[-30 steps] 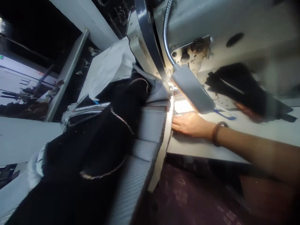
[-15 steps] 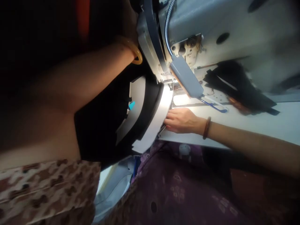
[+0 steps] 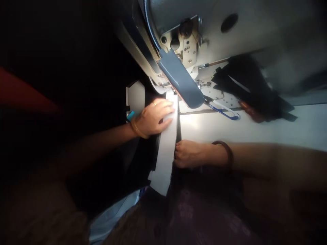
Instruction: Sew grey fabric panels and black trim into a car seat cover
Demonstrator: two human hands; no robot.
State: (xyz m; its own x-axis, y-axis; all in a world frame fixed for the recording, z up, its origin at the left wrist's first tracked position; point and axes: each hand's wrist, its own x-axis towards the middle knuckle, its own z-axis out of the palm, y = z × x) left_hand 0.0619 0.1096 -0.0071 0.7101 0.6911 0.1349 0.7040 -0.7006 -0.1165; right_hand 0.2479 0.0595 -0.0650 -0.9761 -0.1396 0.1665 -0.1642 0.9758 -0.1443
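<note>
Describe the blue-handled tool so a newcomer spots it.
Find the sewing machine at upper right, then the flat grey lamp head before it. Past the lamp's lower end lies the blue-and-white handle, an open loop, unlike the solid black pieces beside it.

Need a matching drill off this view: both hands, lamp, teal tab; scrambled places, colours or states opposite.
Column 1
1. Left hand
2. Right hand
3. Lamp
4. Teal tab

Column 2
A. Grey, on a flexible neck
B. Dark bangle at its wrist
C. Beside the yellow bangle
D. Over the white strip

Pairs: 1-D, 2-B, 3-A, 4-C
</note>
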